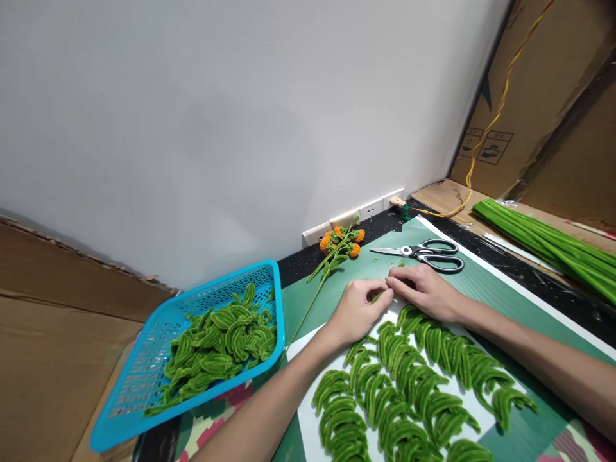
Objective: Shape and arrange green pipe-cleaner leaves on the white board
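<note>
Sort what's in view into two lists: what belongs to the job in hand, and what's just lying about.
Likely part of the job:
left hand and right hand, close together
rows of green curved pieces on the white sheet
green leaf-like pieces in the blue basket
scissors, unheld
perhaps green stems and orange-flowered sprig

Probably just lying about:
yellow cable and plug
cardboard

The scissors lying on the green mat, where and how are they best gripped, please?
Probably by the black handles, from the picture's right: the scissors lie flat with blades pointing left, and the handles sit just beyond the right hand.
</note>
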The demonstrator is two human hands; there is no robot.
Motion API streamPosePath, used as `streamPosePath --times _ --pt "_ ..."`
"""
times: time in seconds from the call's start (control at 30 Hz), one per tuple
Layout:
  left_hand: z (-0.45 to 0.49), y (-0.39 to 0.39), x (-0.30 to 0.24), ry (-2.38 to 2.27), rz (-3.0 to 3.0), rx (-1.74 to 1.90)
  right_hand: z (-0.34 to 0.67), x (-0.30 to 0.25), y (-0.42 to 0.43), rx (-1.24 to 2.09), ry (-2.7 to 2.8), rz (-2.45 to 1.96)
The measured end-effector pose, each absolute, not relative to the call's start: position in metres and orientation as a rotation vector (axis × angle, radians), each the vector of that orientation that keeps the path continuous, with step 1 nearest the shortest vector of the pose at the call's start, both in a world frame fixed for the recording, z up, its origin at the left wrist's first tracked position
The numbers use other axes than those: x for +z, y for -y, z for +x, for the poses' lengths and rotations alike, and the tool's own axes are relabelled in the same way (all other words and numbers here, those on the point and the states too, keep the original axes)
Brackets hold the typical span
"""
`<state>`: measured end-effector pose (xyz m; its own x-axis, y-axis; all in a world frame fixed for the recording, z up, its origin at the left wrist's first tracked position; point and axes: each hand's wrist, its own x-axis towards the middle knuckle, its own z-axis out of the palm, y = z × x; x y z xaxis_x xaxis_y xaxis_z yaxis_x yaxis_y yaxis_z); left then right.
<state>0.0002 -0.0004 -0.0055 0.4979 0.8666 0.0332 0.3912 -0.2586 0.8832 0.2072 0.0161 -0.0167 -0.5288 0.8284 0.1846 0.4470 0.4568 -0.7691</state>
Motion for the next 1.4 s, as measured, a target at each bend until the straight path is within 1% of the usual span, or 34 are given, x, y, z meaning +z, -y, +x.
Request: streamPosePath --times 1.4 --pt "0.0001 0.0004 -0.0052 -1.032 1.827 0.682 0.2074 -0.0183 -0.0168 0.912 2.155 -1.065"
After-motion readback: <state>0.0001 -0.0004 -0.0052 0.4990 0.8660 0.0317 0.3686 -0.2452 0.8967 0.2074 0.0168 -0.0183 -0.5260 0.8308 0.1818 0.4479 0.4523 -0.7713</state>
